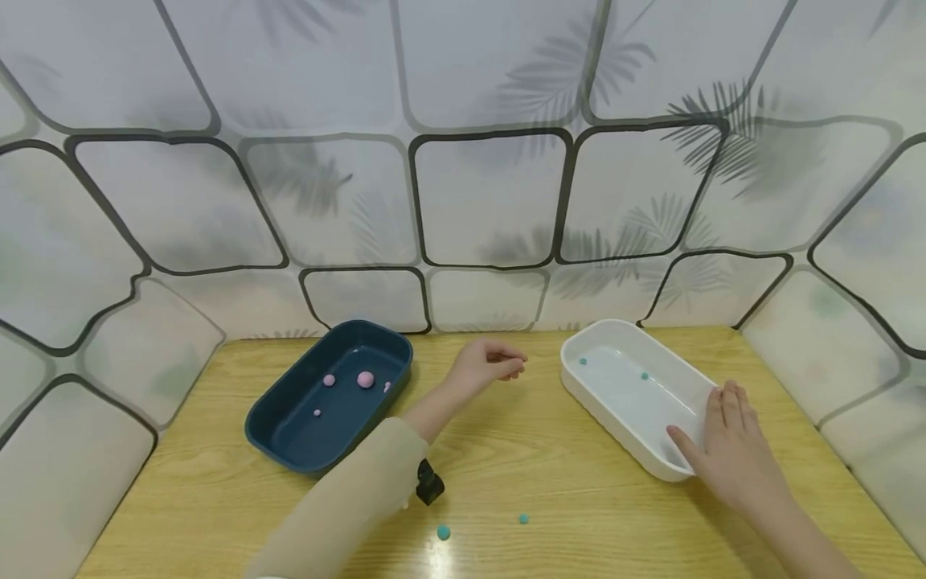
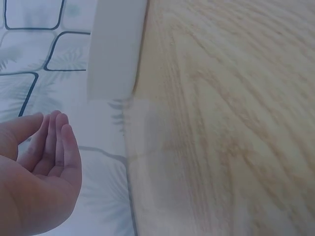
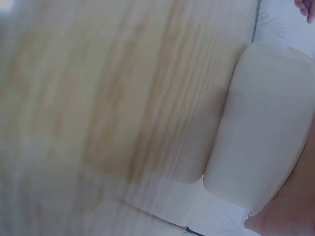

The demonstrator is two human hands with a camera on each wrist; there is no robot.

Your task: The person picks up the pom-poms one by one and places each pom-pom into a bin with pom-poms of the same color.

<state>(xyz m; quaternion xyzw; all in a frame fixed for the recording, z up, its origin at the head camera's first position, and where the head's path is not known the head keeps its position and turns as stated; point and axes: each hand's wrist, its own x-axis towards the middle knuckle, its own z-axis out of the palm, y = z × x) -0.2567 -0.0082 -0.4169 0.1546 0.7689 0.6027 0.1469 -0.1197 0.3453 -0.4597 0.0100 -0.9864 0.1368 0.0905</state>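
My left hand (image 1: pixel 486 367) hovers over the table between two trays, its fingers loosely bent together and the thumb near their tips. In the left wrist view the palm (image 2: pixel 49 191) shows with nothing in it. My right hand (image 1: pixel 738 450) rests at the right end of the white tray (image 1: pixel 600 410), fingers extended on its rim and thumb near the front corner. Two small teal balls lie inside that tray, one teal ball (image 1: pixel 645 375) near its middle. The right wrist view shows the tray's outer wall (image 3: pixel 261 128) beside the hand.
A dark blue tray (image 1: pixel 282 454) at left holds several pink balls, the largest pink ball (image 1: pixel 365 379) near its middle. Two teal pieces lie on the wooden table (image 1: pixel 579 531), one a teal disc (image 1: pixel 444 531). A black object (image 1: pixel 430 485) is beside the left sleeve (image 1: pixel 362 498). Patterned cloth (image 1: pixel 492 201) surrounds the table.
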